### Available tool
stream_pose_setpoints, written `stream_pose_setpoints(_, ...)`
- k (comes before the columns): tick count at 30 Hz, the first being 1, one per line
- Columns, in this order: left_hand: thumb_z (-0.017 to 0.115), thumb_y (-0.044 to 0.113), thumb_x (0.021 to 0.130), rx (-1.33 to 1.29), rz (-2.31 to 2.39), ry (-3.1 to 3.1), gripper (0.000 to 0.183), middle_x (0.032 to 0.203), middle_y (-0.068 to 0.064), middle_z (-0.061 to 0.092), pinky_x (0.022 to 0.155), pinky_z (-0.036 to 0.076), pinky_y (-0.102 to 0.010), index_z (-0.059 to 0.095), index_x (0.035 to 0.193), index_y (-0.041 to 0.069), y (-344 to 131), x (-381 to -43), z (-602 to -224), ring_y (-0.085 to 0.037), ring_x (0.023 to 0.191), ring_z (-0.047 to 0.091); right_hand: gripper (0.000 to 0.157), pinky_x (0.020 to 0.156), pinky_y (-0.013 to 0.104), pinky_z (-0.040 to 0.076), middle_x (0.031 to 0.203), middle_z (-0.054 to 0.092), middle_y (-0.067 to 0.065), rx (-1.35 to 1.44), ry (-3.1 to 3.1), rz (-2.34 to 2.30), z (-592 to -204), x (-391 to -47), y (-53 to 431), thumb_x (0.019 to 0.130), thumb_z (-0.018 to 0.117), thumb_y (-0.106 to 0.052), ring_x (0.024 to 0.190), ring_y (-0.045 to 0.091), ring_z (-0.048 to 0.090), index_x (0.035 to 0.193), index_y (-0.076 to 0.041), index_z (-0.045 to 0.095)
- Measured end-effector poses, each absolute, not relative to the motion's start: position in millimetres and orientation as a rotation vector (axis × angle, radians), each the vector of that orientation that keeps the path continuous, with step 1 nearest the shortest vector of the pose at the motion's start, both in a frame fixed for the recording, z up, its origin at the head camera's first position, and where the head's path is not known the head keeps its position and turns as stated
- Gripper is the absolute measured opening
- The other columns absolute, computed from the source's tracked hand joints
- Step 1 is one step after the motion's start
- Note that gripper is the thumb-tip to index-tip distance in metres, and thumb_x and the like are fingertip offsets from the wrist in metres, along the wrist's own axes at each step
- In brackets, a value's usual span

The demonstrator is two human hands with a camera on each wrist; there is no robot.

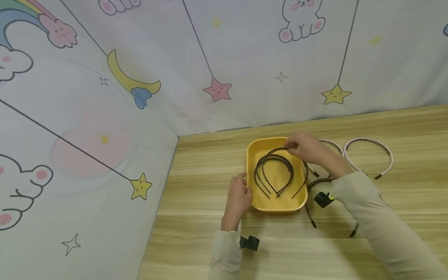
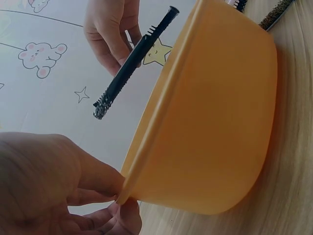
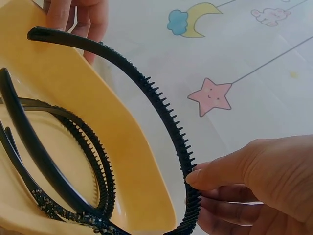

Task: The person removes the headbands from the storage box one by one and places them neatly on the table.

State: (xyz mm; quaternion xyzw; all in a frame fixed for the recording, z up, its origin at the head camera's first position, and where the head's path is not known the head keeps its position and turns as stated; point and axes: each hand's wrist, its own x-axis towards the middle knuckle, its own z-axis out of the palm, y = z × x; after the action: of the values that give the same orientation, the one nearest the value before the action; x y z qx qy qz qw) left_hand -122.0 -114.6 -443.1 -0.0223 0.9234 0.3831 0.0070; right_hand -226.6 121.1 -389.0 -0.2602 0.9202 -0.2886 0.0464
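Note:
A yellow plastic basin (image 1: 276, 209) stands on the wooden table. At its left side, my left hand (image 1: 239, 197) pinches the rim between thumb and fingers, as the left wrist view shows closely. Over the basin's far right part, my right hand (image 1: 308, 149) pinches a black toothed headband (image 3: 168, 117) by its curved top. One end of this headband reaches over the basin in the right wrist view. Below it, several other dark headbands (image 3: 105, 161) lie overlapping inside the basin, some with glittery outer sides. Their lower parts are partly hidden.
Right of the basin, a pale pink headband (image 1: 387, 152) and another pale headband (image 1: 332, 143) lie on the table (image 1: 196, 194). A dark headband (image 1: 310, 216) lies by the basin, partly covered by my right sleeve (image 1: 371, 210). Cartoon-printed cloth (image 1: 245, 58) stands behind and at left.

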Motion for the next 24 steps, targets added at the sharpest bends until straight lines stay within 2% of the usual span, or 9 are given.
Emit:
stream_pose_setpoints(11,0.055,0.000,0.090,-0.031,1.211,2.907,0.044,0.101,-0.011,0.052,0.066,0.044,-0.025,0.048,0.133,-0.004,-114,-121,-443,-0.014,0.076,0.048,0.023,0.085,0.049,0.051,0.105,0.068,0.020,-0.790,2.791,-0.893,-390,-222,143,0.090,0.059,-0.003,0.097,0.035,0.064,0.110,0.004,0.066)
stream_pose_setpoints(24,0.055,0.001,0.091,-0.071,1.192,2.875,0.045,0.104,-0.011,0.053,0.069,0.046,-0.027,0.048,0.135,0.001,-114,-122,-443,-0.014,0.079,0.050,0.021,0.084,0.051,0.050,0.103,0.069,0.017,-0.701,2.819,-0.918,-394,-211,176,0.091,0.060,-0.006,0.097,0.034,0.063,0.110,0.001,0.067)
